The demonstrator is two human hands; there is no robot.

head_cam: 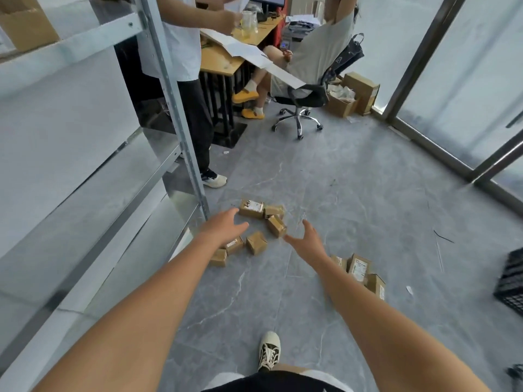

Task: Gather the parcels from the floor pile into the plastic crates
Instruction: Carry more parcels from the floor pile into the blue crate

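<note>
Parcels (256, 229) sit loose on the floor (353, 199) straight ahead in the head view, just past both hands. Left hand (223, 226) is spread, nothing in it, over the left side of the pile; right hand (307, 240) also spread and empty, thumb tip by the nearest box. Pile runs diagonally, far-right to near-left, so imo the left is a bit closer. 2nd bunch (360, 271) lies beside my right forearm. Crate (512, 284) is way off right, at the frame edge.
</note>
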